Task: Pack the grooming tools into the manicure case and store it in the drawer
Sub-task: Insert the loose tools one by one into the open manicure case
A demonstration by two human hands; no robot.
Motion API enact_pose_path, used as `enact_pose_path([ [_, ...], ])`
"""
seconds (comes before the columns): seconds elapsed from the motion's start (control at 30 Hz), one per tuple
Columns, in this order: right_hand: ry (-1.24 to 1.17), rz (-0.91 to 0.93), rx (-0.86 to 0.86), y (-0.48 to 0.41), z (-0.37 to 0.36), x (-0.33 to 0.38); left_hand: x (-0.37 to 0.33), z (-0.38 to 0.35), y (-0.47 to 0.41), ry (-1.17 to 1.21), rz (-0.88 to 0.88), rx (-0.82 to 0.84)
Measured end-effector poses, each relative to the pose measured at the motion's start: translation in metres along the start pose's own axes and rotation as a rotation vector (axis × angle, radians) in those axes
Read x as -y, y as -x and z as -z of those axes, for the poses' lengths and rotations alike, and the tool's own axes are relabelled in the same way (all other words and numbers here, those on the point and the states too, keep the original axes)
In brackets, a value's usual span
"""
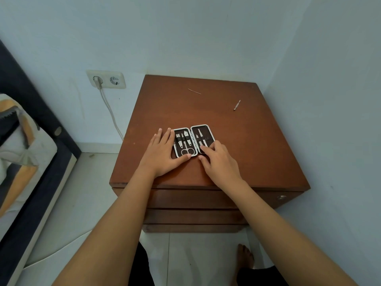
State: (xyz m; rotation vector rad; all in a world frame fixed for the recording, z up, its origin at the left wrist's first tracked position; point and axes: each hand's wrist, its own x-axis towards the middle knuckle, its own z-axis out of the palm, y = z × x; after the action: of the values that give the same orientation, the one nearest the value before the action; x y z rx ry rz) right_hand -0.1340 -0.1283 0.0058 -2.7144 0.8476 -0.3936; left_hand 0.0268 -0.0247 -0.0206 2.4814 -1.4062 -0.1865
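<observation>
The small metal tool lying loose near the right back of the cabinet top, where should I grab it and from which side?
The small metal tool lies flat and alone on the cabinet top, slanted, with nothing beside it. Best to come from above with the right hand, the nearer one, and pinch across its thin middle with thumb and forefinger. It looks too slim and flat to take by an end.

Legible text: none. No word, brand, number or sign can be read on the manicure case, its tools, the wooden cabinet or the wall socket.
</observation>
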Motion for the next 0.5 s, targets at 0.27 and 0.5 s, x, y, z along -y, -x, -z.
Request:
enact_pose_path([
  [0.27, -0.077, 0.030, -0.095, 0.011, -0.005, -0.006, 0.000, 0.001, 0.000, -0.001, 0.003, 0.008],
  [0.5, -0.083, 0.046, -0.096, -0.003, 0.000, -0.011, 0.000, 0.001, 0.000, 0.007, 0.006, 0.005],
])
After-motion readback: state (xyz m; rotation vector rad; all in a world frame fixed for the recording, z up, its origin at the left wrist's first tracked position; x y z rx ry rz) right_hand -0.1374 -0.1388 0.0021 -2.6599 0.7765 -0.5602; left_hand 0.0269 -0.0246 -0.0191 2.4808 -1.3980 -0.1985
